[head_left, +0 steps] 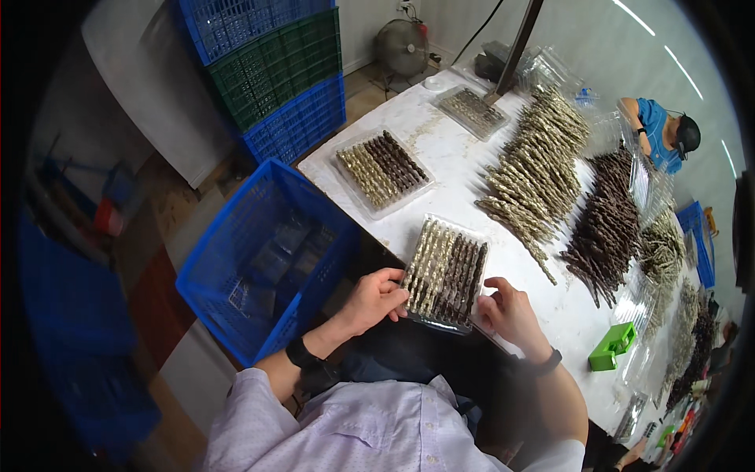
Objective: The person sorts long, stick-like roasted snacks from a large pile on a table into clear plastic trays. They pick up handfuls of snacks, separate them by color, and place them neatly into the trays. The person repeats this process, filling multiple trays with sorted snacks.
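Note:
A clear plastic box [445, 271] at the table's near edge holds a row of knobbly twisted sticks, pale gold on the left and dark brown on the right. My left hand [373, 300] grips its left side, thumb on the rim. At the lower right corner, my right hand [510, 311] has its fingers curled in against the box edge; its fingertips are partly hidden. Farther left on the table lies a similar filled box [383, 172], with gold and dark sticks side by side.
A blue crate [203, 271] with clear packages inside stands left of the table [464, 197]. Large piles of gold sticks [543, 161] and dark sticks [605, 224] cover the right side, near a green tape dispenser [613, 346]. A co-worker [659, 126] sits across.

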A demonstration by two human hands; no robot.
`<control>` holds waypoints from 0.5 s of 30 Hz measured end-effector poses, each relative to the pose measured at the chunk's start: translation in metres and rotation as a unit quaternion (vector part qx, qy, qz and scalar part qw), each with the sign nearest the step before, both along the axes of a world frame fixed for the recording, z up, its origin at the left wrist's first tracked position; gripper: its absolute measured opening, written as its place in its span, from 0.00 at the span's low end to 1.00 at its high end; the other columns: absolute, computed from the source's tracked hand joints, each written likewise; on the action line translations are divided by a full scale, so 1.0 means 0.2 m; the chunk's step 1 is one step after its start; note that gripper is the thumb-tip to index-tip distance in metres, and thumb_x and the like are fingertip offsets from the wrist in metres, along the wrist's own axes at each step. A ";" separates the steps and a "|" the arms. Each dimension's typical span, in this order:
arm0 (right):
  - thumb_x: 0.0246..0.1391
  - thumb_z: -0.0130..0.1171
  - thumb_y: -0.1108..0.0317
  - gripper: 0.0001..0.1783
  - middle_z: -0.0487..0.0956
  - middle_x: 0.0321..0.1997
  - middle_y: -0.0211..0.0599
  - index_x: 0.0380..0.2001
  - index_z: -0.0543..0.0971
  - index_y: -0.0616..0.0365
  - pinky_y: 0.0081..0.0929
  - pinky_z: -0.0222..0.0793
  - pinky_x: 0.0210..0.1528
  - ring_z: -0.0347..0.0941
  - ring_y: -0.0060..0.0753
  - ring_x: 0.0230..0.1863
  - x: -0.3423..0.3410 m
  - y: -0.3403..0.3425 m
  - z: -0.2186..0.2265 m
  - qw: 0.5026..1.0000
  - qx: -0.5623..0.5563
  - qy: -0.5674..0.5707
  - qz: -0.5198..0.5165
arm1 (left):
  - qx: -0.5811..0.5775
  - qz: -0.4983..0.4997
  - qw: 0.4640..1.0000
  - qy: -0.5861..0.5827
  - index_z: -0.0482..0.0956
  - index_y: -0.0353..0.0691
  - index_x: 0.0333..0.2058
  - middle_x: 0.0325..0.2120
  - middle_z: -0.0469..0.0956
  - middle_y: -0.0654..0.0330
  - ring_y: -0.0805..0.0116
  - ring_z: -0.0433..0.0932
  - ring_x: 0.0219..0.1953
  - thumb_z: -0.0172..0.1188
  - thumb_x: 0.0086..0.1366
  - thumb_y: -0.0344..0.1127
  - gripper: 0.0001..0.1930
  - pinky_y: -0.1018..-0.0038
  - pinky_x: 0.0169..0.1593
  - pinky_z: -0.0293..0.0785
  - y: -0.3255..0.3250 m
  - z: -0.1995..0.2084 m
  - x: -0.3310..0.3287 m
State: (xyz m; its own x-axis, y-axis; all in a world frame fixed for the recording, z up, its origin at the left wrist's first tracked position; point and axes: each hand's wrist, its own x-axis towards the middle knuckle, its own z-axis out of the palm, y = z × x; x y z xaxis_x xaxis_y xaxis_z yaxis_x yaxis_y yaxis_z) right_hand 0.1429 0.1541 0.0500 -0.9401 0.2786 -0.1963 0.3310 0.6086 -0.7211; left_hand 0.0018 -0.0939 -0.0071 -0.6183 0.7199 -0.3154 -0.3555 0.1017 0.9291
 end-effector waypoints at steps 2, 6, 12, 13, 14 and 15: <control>0.63 0.56 0.66 0.16 0.80 0.20 0.42 0.48 0.73 0.68 0.28 0.72 0.27 0.79 0.34 0.22 0.02 0.00 0.02 0.999 -0.028 -0.012 -0.019 | 0.040 0.016 0.999 -0.011 0.69 0.27 0.55 0.32 0.82 0.57 0.72 0.81 0.27 0.55 0.68 0.28 0.18 0.78 0.29 0.78 -0.03 0.02 -0.04; 0.64 0.55 0.66 0.16 0.80 0.21 0.40 0.49 0.73 0.68 0.26 0.72 0.28 0.78 0.29 0.22 0.08 0.02 0.01 0.996 -0.078 -0.017 -0.041 | 0.098 0.074 0.992 0.000 0.70 0.26 0.53 0.31 0.81 0.57 0.72 0.81 0.27 0.55 0.68 0.28 0.16 0.77 0.29 0.78 -0.08 0.11 -0.17; 0.64 0.55 0.66 0.15 0.80 0.21 0.38 0.48 0.74 0.66 0.25 0.71 0.28 0.77 0.27 0.22 0.19 0.01 0.04 0.996 -0.086 -0.008 -0.034 | 0.106 0.133 0.984 0.057 0.75 0.32 0.48 0.34 0.81 0.60 0.74 0.81 0.28 0.55 0.70 0.32 0.12 0.79 0.30 0.79 -0.11 0.19 -0.60; 0.64 0.55 0.65 0.15 0.80 0.21 0.38 0.48 0.74 0.66 0.25 0.71 0.28 0.77 0.27 0.22 0.22 0.01 0.05 0.995 -0.088 -0.002 -0.038 | 0.100 0.136 0.984 0.057 0.76 0.32 0.47 0.34 0.81 0.61 0.74 0.81 0.28 0.55 0.70 0.32 0.12 0.78 0.31 0.78 -0.10 0.18 -0.69; 0.64 0.55 0.65 0.15 0.80 0.21 0.38 0.48 0.75 0.65 0.26 0.71 0.28 0.77 0.28 0.22 0.24 0.01 0.06 0.995 -0.093 -0.001 -0.044 | 0.084 0.143 0.984 0.071 0.77 0.33 0.46 0.34 0.81 0.61 0.74 0.80 0.28 0.55 0.70 0.33 0.11 0.78 0.32 0.78 -0.10 0.14 -0.78; 0.64 0.55 0.65 0.15 0.80 0.21 0.39 0.48 0.75 0.64 0.26 0.72 0.28 0.77 0.28 0.22 0.26 0.01 0.07 0.994 -0.099 -0.001 -0.053 | 0.069 0.147 0.983 0.085 0.77 0.33 0.44 0.33 0.81 0.61 0.73 0.80 0.28 0.55 0.70 0.34 0.10 0.77 0.32 0.77 -0.10 0.13 -0.84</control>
State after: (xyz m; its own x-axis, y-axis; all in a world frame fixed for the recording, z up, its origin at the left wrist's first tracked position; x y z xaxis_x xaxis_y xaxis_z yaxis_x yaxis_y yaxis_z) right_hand 0.1950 0.1560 0.0646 -0.9071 0.3318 -0.2590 0.3872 0.4165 -0.8226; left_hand -0.1669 -0.1131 0.0184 -0.8410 0.5314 -0.1012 -0.1891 -0.1135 0.9754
